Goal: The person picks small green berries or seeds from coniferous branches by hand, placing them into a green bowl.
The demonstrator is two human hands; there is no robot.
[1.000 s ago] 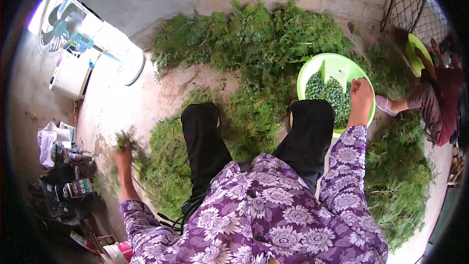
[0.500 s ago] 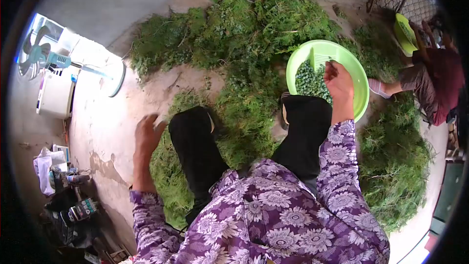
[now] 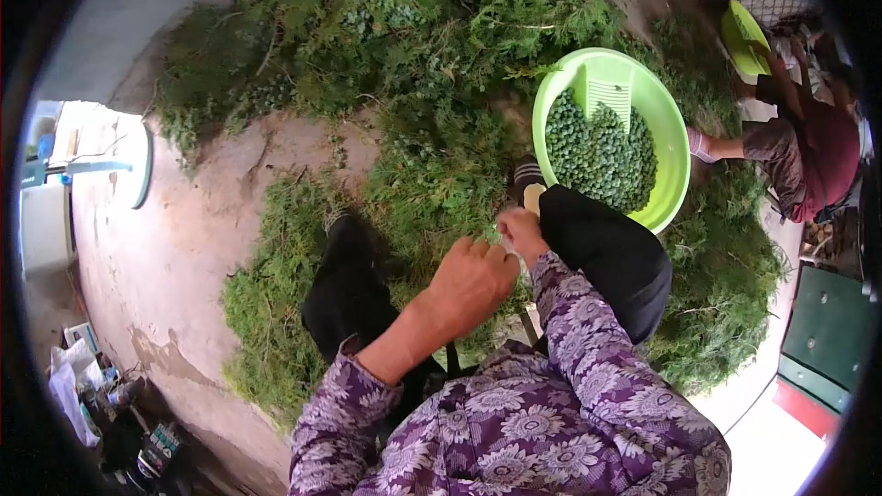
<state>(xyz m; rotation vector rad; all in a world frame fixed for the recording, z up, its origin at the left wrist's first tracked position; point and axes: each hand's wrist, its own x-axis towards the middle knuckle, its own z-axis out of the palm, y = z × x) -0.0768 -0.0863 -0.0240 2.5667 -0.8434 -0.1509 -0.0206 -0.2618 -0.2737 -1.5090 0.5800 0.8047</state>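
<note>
My left hand [image 3: 470, 283] is closed in front of my lap, knuckles up. Almost touching it, my right hand [image 3: 524, 233] is also closed, its fingers pinched near the left one's fingertips. Whatever lies between the fingers is hidden or too small to make out. Below and beyond both hands spread leafy green evergreen branches [image 3: 432, 174]. Right of my right hand, beside my knee, stands a lime-green basin [image 3: 675, 152] with a ridged washboard panel [image 3: 610, 99]. Small round green berries [image 3: 597, 161] cover much of its bottom.
A large heap of branches [image 3: 395, 37] lies along the wall, with more branches [image 3: 717, 285] at right. Another person [image 3: 822, 147] sits at right near a second green basin [image 3: 742, 37]. A fan stand [image 3: 138, 165] and household clutter [image 3: 101, 395] are at left.
My right hand has left the basin and come down and left to my lap. My left hand has swung right to meet it, and its fingers have closed. The view has shifted.
</note>
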